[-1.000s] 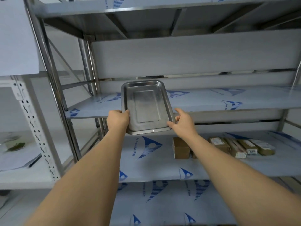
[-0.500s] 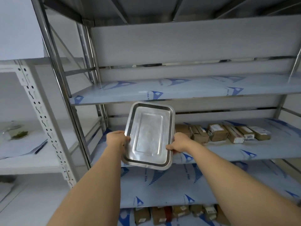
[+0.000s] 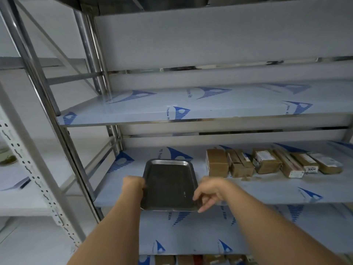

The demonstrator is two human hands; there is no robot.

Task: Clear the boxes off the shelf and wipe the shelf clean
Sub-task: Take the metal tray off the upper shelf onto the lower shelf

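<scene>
A rectangular metal tray (image 3: 168, 184) lies flat on the middle shelf (image 3: 267, 190), its near end jutting slightly over the front edge. My left hand (image 3: 133, 185) grips the tray's left rim. My right hand (image 3: 210, 190) pinches the near right corner with thumb and fingertips. Several brown cardboard boxes (image 3: 265, 163) stand in a row on the same shelf, to the right of the tray and apart from it.
The upper shelf (image 3: 210, 106) carries nothing. Film also covers a lower shelf (image 3: 191, 232), and more boxes (image 3: 191, 260) show at the very bottom. A steel upright (image 3: 63, 131) and a white perforated rack (image 3: 28, 169) stand to the left.
Both hands brought the tray down from in front of the upper shelf and laid it flat on the middle shelf. My view tilted downward with it.
</scene>
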